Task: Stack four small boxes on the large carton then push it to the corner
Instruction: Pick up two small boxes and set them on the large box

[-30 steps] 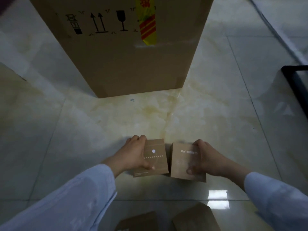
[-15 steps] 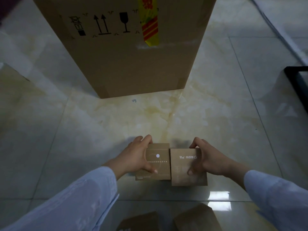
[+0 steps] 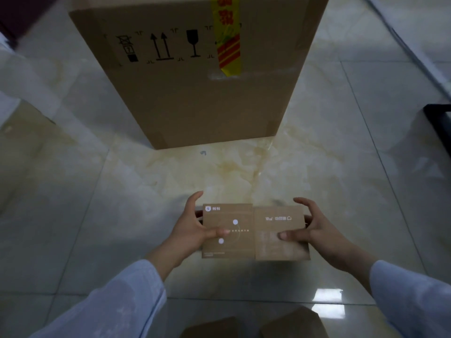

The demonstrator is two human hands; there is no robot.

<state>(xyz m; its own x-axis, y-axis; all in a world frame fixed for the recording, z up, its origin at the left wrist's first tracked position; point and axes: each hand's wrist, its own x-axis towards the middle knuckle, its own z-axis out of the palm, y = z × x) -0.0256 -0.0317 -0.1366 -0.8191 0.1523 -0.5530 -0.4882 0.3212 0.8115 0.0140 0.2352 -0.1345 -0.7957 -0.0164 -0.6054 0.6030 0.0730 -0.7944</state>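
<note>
Two small brown boxes are held side by side above the tiled floor, edges touching. My left hand (image 3: 190, 230) grips the left small box (image 3: 227, 245), which has white dots and a curved line printed on top. My right hand (image 3: 314, 228) grips the right small box (image 3: 280, 247), printed with small white text. Thumbs lie on the tops, fingers wrap the outer sides. The large carton (image 3: 195, 98) stands ahead on the floor, with handling symbols and a yellow-red tape strip. Two more small boxes (image 3: 292, 324) peek in at the bottom edge.
Glossy marble floor tiles (image 3: 97, 191) spread all around the carton. A black frame (image 3: 439, 123) stands at the right edge. A dark object sits at the far upper left corner. A pale strip runs along the floor at the upper right.
Both hands have lifted the two small boxes off the floor and pressed them together side by side. The view has shifted so the carton sits lower in the frame.
</note>
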